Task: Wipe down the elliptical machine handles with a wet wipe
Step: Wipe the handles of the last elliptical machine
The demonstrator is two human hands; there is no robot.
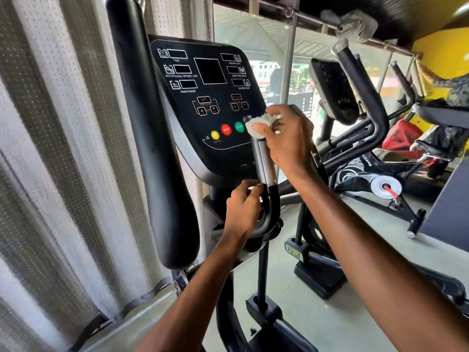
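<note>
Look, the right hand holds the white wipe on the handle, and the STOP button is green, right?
No, the STOP button is red; the green one beside it is the START button. The head view shows this. The rest is right: the right hand holds the white wipe on the handle.

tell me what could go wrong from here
1. The wipe, pinched in the right hand at the top of the handle, sits right beside the green start button; a slip could press it or wet the console.
2. The left hand grips the handle's black bend, so that patch may go unwiped.
</note>
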